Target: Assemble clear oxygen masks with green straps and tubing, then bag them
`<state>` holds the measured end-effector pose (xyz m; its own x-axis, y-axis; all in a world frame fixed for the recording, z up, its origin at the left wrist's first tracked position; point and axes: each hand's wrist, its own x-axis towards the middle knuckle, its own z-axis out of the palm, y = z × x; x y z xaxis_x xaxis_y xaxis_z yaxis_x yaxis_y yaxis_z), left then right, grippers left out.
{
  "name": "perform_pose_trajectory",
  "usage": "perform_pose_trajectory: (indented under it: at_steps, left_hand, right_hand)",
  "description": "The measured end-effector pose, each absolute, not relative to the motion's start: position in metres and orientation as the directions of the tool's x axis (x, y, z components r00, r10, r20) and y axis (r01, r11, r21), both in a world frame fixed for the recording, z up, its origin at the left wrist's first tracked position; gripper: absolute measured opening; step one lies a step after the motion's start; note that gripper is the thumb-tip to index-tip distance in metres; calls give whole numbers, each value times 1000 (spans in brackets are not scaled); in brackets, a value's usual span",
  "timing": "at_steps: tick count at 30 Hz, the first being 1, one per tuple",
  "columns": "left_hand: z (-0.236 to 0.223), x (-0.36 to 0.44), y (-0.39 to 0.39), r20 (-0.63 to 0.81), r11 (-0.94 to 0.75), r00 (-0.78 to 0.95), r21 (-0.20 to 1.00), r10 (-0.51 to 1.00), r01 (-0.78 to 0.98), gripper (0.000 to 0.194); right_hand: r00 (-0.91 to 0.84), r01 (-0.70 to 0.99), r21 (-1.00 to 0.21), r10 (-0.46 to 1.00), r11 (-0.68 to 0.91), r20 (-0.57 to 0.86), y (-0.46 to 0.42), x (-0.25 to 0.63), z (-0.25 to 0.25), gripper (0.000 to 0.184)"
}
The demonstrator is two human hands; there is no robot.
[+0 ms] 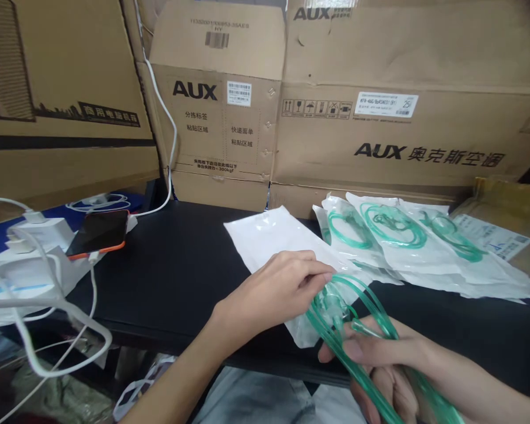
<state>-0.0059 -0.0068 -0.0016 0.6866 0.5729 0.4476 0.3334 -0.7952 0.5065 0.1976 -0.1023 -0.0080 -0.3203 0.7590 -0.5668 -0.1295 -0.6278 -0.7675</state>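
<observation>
My left hand [287, 285] is closed at the open end of a white pouch [271, 232], thumb and finger pinched on its edge. A clear green oxygen mask [331, 303] with coiled green tubing [357, 377] lies partly over the pouch's near end, beside my left fingertips. My right hand [384, 359] is wrapped round the tubing below the mask, and loops of it hang down towards the bottom edge. How far the mask sits inside the pouch is hidden by my left hand.
Several packed pouches [397, 235] with green tubing lie in a pile at the right of the black table [172, 271]. Left are an orange-edged phone [99, 232], chargers [39, 235] and white cables [92, 288]. Cardboard boxes [229, 135] stand along the back.
</observation>
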Motion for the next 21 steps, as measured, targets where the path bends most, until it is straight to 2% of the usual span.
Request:
perform_pose_trajectory:
  at_steps: [3,8,12,15,17,19,21]
  left_hand:
    - [0,-5,-7,454,-766,670,578,587,280,28]
    - [1,-3,-8,452,-744,679,634,578,211,28]
    - [2,-3,-10,435,-757,721,625,539,188,27]
    - [2,1,-13,401,-758,751,621,525,198,29]
    - [-1,4,-13,401,-763,745,608,533,218,30]
    - [-3,6,-12,414,-771,726,585,549,250,30]
    - [-5,6,-9,424,-776,708,563,565,282,31]
  right_hand:
    - [-371,-79,-781,746,-619,-554,-95,203,-13,24]
    - [-451,8,-795,708,-606,-544,-82,208,-25,27]
    - [-411,-54,-788,733,-613,-542,-77,207,-30,25]
    - [-381,-30,-811,757,-585,-531,-73,204,-28,41]
    - [-387,-14,-805,746,-593,-542,-73,202,-23,44]
    - [-405,-64,-789,738,-612,-540,-77,202,-17,33]
    - [-404,-139,-780,754,-610,-518,-87,207,-13,42]
